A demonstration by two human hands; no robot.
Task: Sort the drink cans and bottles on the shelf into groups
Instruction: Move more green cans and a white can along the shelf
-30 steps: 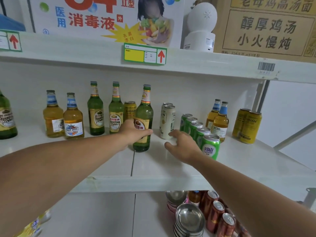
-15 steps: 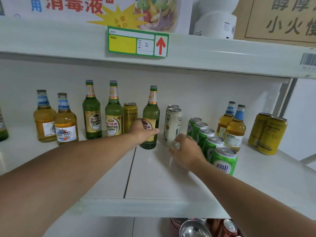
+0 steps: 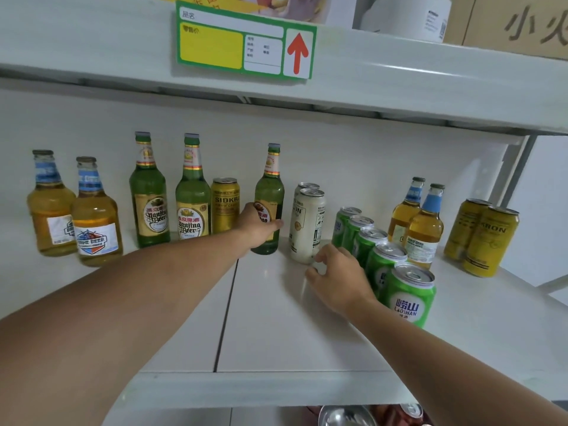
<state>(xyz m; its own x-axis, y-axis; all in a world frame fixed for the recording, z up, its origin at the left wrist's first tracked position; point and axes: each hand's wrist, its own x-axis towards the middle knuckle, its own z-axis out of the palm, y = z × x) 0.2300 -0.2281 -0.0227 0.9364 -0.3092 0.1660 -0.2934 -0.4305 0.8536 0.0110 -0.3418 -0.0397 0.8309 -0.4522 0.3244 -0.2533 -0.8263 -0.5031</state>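
Note:
My left hand [image 3: 256, 224] is wrapped around a green beer bottle [image 3: 270, 195] standing upright on the white shelf [image 3: 276, 333]. To its left stand a gold can [image 3: 225, 204] and two more green beer bottles [image 3: 193, 195] [image 3: 149, 192]. My right hand [image 3: 338, 275] hovers with fingers apart at the base of two white cans [image 3: 307, 226], beside a row of several green cans [image 3: 408, 293]. Whether it touches a can I cannot tell.
Two amber bottles [image 3: 95, 216] stand at the far left, two more amber bottles [image 3: 425, 229] and two yellow cans [image 3: 488, 238] at the right. An upper shelf with a green price tag [image 3: 246, 41] overhangs. Metal bowls [image 3: 344, 418] sit below.
My left hand has pushed the green bottle back toward the wall, closer to the gold can. My right hand has moved forward to the white cans. The view has moved closer.

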